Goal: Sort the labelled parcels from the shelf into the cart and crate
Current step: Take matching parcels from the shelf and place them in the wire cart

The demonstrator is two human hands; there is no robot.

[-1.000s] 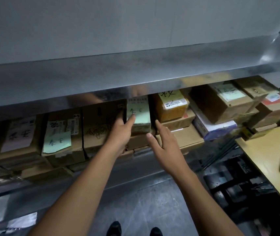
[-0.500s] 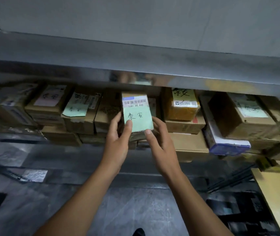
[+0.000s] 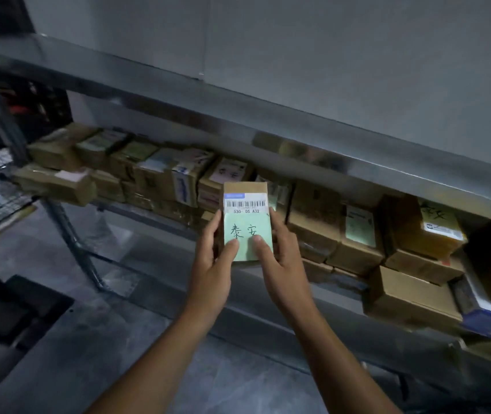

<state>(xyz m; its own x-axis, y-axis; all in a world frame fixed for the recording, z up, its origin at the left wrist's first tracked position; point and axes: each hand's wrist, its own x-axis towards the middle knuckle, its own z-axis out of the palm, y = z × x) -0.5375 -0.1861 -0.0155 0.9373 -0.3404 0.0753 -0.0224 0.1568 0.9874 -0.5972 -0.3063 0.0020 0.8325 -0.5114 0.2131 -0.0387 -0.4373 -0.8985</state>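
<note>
The small cardboard parcel (image 3: pixel 245 219) is held up in front of the shelf (image 3: pixel 357 162). The fingers (image 3: pixel 232 246) of the left hand (image 3: pixel 212 264) and the right hand (image 3: pixel 283 258) are clamped on its sides, with both thumbs on its green label (image 3: pixel 245 231). Stacked cartons (image 3: pixel 312 222) crowd the shelf directly behind, and a yellow box (image 3: pixel 435 231) sits further right.

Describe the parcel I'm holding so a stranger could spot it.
Find the metal shelf of brown boxes. Before its middle, left hand and right hand hold a small parcel. Only it is held clear, with a barcode sticker above a green note.
</note>
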